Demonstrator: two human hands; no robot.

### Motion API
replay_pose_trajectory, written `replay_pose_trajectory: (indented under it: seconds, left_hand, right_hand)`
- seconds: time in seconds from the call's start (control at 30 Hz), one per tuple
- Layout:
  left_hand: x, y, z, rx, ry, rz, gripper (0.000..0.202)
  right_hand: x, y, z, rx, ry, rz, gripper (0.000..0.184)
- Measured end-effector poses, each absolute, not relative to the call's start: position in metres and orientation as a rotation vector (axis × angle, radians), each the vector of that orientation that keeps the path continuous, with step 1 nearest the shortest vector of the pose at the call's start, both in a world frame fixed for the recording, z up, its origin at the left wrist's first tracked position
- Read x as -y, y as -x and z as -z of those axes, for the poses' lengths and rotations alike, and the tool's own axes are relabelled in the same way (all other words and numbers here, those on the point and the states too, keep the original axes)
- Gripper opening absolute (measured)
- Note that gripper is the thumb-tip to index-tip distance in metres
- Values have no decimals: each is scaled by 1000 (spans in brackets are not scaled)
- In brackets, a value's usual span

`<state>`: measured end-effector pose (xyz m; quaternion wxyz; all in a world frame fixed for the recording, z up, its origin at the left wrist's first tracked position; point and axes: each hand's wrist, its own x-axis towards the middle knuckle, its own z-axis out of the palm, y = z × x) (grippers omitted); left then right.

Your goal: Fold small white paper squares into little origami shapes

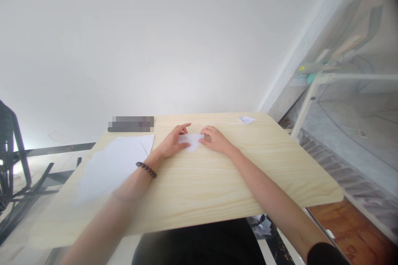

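I have the folded paper (pixel 193 140) just right of the sheet stack (pixel 113 161). My left hand (pixel 170 141) grips its end nearer the stack, index finger raised; my right hand (pixel 214 138) pinches the end farther from the stack. The hands stand apart, paper between them. For a clean crease, I'd judge, keep both corners level, hold lightly and press outward from the middle.

White paper (pixel 193 140), pale wood-grained table (pixel 202 188)
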<state>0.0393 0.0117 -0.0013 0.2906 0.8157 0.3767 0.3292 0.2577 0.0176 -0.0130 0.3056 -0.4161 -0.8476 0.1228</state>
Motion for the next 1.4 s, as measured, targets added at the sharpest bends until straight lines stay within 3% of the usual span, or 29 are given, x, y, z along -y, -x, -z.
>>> replay_pose_trajectory:
  seconds: [0.2,0.5,0.63,0.83,1.4]
  left_hand:
    - [-9,-41,-1,-1103,-2108,-842,60]
    - [-6,-43,-4,-1045,-1737,-922,59]
    - [-5,-46,-5,-1061,-1714,-975,60]
    - [-9,-47,0,-1120,-1610,-1079,78]
    - [-6,-46,-7,-1127,-1599,-959,68]
  right_hand:
    - [-13,-257,9,2117,1127,-630,13]
    - [-13,-248,10,1873,1019,-1066,26]
    - [-11,-249,9,1930,1085,-953,27]
    - [-8,-245,9,1907,1156,-733,30]
    - [-9,-247,6,1926,1220,-603,35]
